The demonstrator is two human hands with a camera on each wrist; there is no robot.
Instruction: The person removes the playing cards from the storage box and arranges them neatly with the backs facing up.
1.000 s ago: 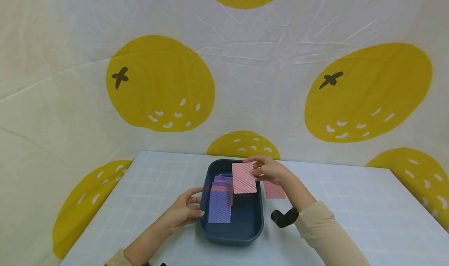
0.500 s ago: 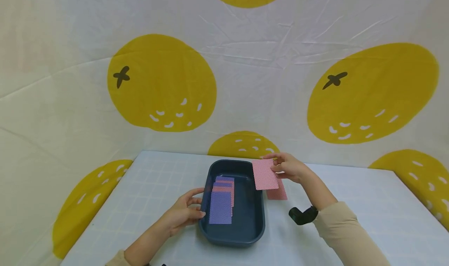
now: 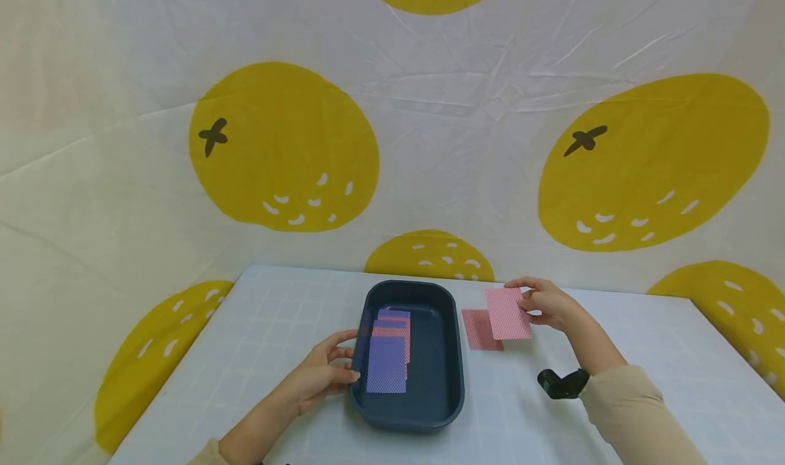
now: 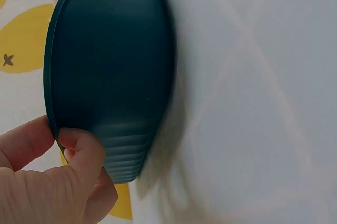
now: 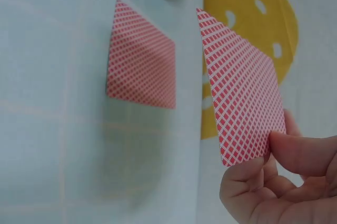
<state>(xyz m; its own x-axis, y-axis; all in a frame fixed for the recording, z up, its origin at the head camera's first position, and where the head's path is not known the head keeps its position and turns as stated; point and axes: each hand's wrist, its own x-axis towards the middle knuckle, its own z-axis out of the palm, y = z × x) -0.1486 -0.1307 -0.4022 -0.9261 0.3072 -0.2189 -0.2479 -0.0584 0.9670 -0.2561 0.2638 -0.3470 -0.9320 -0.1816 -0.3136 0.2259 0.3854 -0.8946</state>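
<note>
A dark blue rectangular tray [image 3: 434,366] stands on the table. My left hand [image 3: 321,373] grips its left rim, with thumb and forefinger on either side of the edge in the left wrist view. Inside lie several overlapping playing cards, backs up, with a blue-backed card [image 3: 386,366] nearest me and pink-red ones among them. Right of the tray, my right hand [image 3: 548,305] pinches a red-backed playing card [image 5: 242,92] by its edge, raised above the table. Beneath it and to its left, another red-backed card [image 5: 142,58] lies flat. The faces of the cards are hidden.
The table [image 3: 276,301] has a pale blue cloth with light lines. Behind it hangs a white curtain [image 3: 441,165] with large yellow fruit prints. A dark wrist device [image 3: 563,384] sits on my right wrist.
My right hand has carried the red-backed card rightward from over the tray, past its right rim, to beside the card on the table. The left hand stays on the rim.
</note>
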